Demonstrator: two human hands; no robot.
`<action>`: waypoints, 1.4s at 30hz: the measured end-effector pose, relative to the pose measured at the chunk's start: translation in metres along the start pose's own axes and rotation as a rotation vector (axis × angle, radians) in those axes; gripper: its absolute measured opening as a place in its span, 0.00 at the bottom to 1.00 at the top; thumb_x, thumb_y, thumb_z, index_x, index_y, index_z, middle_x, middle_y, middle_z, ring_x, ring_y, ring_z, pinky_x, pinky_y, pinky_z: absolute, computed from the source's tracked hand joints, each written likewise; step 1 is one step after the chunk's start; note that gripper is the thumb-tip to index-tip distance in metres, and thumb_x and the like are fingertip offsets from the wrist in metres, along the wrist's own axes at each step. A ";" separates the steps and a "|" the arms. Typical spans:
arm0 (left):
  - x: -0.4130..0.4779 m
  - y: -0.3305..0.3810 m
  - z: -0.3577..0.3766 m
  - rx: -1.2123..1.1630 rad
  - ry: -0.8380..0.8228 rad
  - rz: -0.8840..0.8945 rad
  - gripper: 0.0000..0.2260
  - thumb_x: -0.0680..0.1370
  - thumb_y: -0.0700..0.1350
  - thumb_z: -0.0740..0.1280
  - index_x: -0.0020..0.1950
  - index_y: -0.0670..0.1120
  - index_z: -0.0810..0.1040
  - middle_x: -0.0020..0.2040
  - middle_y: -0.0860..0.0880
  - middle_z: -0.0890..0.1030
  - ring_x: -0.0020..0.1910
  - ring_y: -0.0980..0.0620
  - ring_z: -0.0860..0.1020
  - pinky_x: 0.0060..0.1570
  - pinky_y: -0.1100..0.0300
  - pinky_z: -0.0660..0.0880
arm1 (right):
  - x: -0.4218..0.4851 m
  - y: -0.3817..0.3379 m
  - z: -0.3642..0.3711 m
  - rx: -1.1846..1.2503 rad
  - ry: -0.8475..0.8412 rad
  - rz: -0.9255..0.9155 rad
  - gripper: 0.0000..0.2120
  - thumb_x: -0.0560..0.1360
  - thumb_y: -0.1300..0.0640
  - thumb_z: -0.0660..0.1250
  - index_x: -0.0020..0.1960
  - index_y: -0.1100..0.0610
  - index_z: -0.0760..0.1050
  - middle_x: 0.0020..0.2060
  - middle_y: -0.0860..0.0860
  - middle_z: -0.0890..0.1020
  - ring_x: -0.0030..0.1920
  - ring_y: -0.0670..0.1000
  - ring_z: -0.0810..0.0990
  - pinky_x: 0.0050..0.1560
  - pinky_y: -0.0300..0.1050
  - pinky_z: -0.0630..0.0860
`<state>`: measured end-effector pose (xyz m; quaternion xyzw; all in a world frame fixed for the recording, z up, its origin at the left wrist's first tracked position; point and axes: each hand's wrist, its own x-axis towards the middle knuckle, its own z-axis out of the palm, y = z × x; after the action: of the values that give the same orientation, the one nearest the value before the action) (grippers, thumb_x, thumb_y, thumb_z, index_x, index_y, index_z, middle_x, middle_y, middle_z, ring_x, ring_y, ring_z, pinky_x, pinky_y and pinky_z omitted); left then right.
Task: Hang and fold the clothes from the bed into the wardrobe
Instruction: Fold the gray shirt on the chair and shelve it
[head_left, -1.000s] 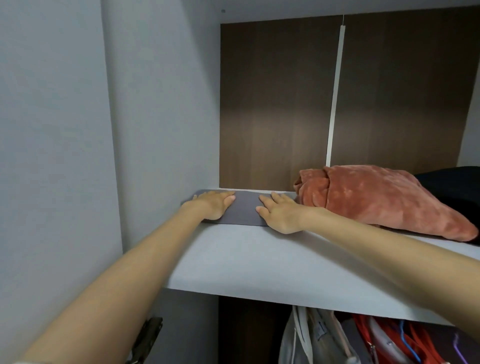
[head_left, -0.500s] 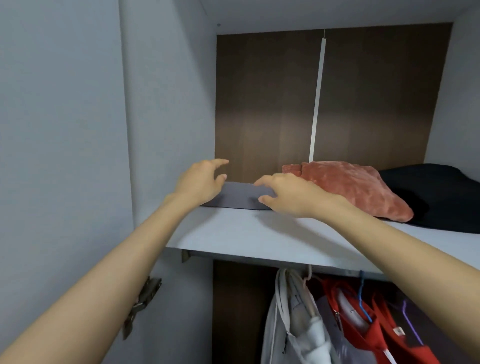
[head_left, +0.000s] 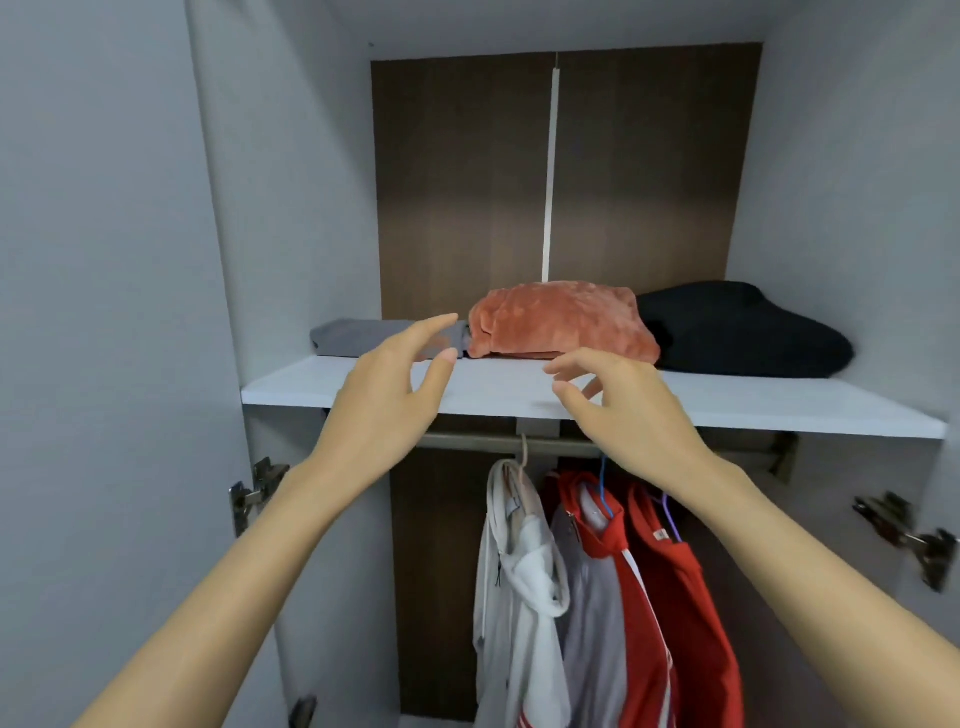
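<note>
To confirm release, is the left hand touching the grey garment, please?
Cannot tell: in the head view the left hand overlaps the grey garment; depth unclear.

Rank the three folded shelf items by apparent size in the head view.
1. black garment
2. orange fleece, nearly as large
3. grey garment, partly hidden behind the left hand

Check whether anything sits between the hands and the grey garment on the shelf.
Nothing visible does. The left hand and right hand hover open before the shelf; the grey garment lies at its left end, beside the orange fleece.
</note>
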<state>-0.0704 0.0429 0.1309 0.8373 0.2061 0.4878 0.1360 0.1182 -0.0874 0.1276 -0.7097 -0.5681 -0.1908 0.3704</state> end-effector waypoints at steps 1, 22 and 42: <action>-0.006 0.008 0.000 -0.011 -0.006 0.008 0.18 0.81 0.56 0.58 0.71 0.60 0.68 0.64 0.58 0.76 0.63 0.58 0.72 0.63 0.56 0.70 | -0.010 0.000 -0.006 0.006 0.006 0.010 0.09 0.78 0.49 0.62 0.58 0.42 0.76 0.51 0.37 0.80 0.45 0.41 0.78 0.45 0.45 0.75; -0.225 0.106 -0.011 -0.190 -0.543 0.269 0.19 0.81 0.54 0.56 0.73 0.58 0.64 0.64 0.56 0.75 0.59 0.56 0.75 0.56 0.60 0.72 | -0.327 -0.110 -0.092 -0.288 0.010 0.588 0.09 0.77 0.51 0.62 0.55 0.43 0.76 0.48 0.38 0.79 0.45 0.45 0.76 0.42 0.43 0.70; -0.517 0.380 0.052 -0.555 -1.180 0.764 0.18 0.82 0.54 0.54 0.73 0.57 0.64 0.63 0.56 0.74 0.58 0.53 0.75 0.54 0.52 0.73 | -0.739 -0.225 -0.248 -0.545 0.243 1.388 0.10 0.78 0.54 0.62 0.57 0.47 0.76 0.50 0.42 0.81 0.46 0.48 0.79 0.46 0.47 0.75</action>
<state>-0.1709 -0.5395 -0.1252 0.9077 -0.3360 0.0059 0.2512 -0.2657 -0.7452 -0.1521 -0.9450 0.1213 -0.1243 0.2771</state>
